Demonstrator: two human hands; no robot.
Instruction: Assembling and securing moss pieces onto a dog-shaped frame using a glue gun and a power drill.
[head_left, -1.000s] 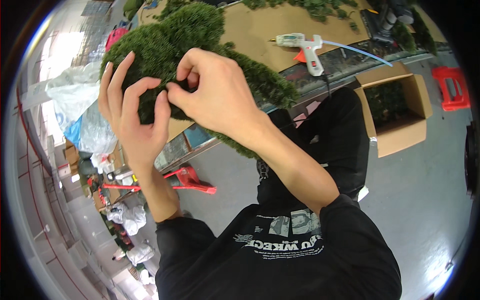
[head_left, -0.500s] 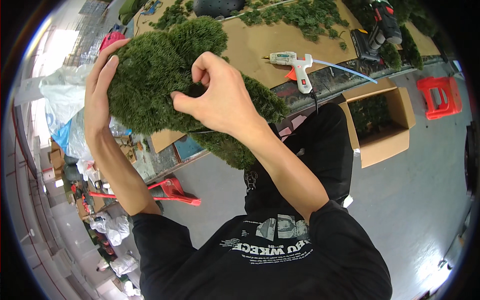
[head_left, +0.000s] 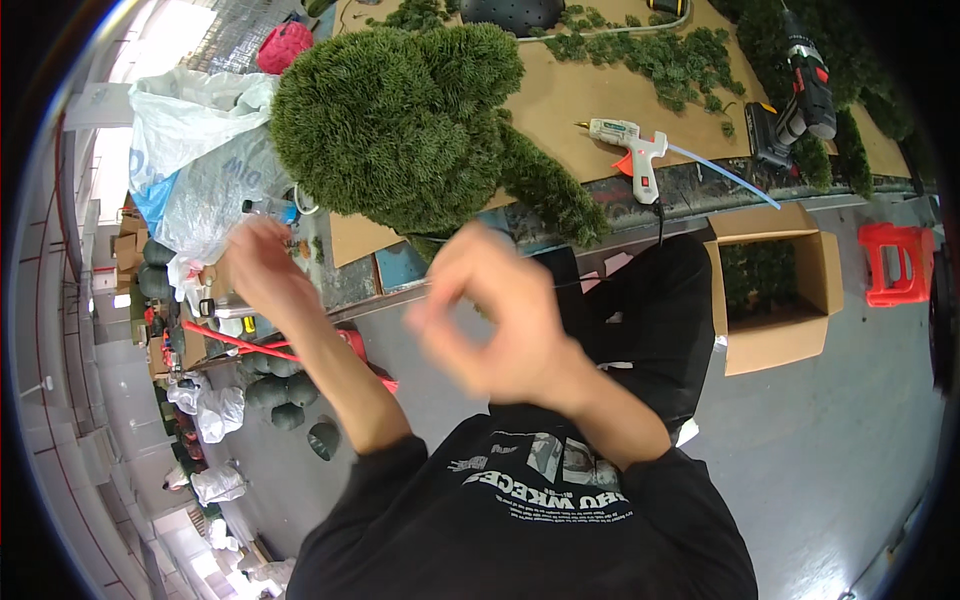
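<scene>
A large rounded clump of artificial greenery rests at the table's near edge, and neither hand touches it. My left hand is below its left side, near the plastic bags; motion smears its fingers. Nearer to me than the clump, my right hand hangs in the air, blurred. Its thumb and forefinger curve into a ring with their tips together, and anything between them is too small to make out. A longer green piece slants down beside the clump. To the right, a white glue gun with a blue glue stick lies on cardboard.
A cordless drill stands at the table's right, past loose green sprigs. Below the table edge sits an open cardboard box containing greenery, with a red stool beyond. Plastic bags lie at the left.
Both hands have come off the green clump and drawn back toward me. The clump appears further right and stands by itself; the whole view has shifted too.
</scene>
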